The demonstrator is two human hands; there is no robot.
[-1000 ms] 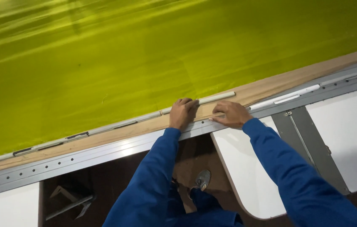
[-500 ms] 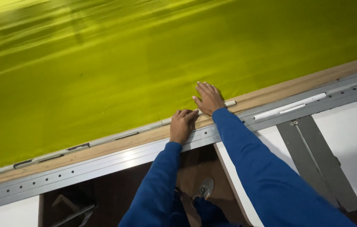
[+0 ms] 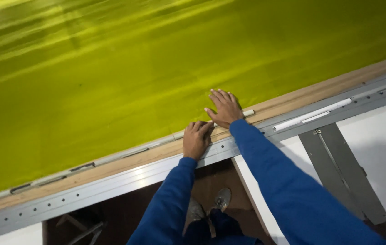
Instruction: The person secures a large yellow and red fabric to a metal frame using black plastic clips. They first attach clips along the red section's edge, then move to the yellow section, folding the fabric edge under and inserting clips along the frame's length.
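Your right hand (image 3: pixel 224 108) lies flat with its fingers (image 3: pixel 220 96) spread open on the near edge of the shiny yellow-green fabric sheet (image 3: pixel 156 68), which covers the long table (image 3: pixel 293 97) ahead. Your left hand (image 3: pixel 196 139), just beside it, curls loosely over the wooden edge strip (image 3: pixel 125 159) and grey metal rail (image 3: pixel 111 181), gripping nothing clearly.
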